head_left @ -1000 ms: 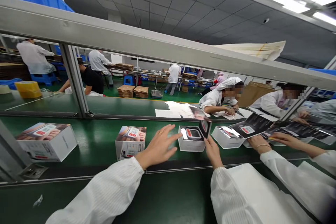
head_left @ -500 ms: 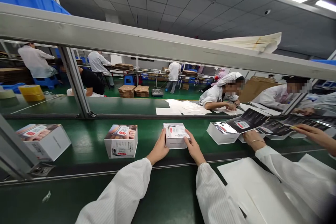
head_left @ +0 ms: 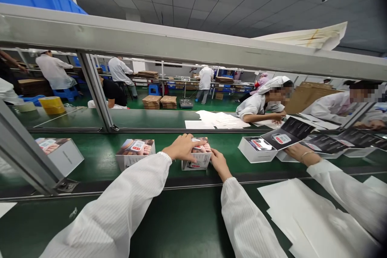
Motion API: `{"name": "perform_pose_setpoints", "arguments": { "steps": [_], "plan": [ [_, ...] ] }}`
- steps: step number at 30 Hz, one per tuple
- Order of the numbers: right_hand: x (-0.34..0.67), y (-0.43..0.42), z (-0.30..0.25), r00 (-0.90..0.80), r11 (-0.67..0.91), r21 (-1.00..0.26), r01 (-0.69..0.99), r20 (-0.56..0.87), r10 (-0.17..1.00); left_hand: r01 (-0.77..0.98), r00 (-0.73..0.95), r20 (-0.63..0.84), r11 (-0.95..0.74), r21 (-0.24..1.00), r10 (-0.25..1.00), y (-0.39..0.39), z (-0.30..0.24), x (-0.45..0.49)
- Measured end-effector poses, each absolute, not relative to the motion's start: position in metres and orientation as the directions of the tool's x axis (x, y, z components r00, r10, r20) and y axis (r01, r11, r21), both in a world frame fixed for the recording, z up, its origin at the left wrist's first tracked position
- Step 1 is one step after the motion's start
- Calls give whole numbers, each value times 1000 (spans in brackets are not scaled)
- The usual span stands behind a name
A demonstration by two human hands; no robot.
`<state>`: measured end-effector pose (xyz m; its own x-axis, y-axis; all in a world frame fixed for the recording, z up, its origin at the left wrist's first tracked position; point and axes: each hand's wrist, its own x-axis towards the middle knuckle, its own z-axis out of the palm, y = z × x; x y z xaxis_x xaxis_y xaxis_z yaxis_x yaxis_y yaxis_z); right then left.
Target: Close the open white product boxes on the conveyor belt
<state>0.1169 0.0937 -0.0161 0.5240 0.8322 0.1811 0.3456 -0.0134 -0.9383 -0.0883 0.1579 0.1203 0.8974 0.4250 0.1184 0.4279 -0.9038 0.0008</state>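
Green conveyor belt (head_left: 225, 147) under us: we hold the printed carton (head_left: 202, 160) two-handed, left hand (head_left: 180, 148) spread across its top, right hand (head_left: 219, 165) clenched on its near corner; second carton (head_left: 135, 154) just left.

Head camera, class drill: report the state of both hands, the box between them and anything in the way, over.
Left hand on top of white printed box. Right hand at its near right corner. Next box stands apart to the left.
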Motion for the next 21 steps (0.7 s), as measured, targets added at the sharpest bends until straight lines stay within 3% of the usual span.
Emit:
{"name": "perform_pose_setpoints", "arguments": {
  "steps": [4,16,18,21],
  "plan": [
    [112,69,-15,509,-36,-924,381,177,843,418,907,58,-909,11,417,171,116,-97],
    [106,28,-39,560,123,-947,296,276,782,417,909,-29,-907,64,416,177,123,-139],
    [124,32,-36,667,99,-941,324,302,682,441,897,10,-897,34,441,171,123,-144],
    [181,33,-23,918,-88,-950,301,263,298,469,868,187,-883,-2,460,156,123,-149]
  ]
}}
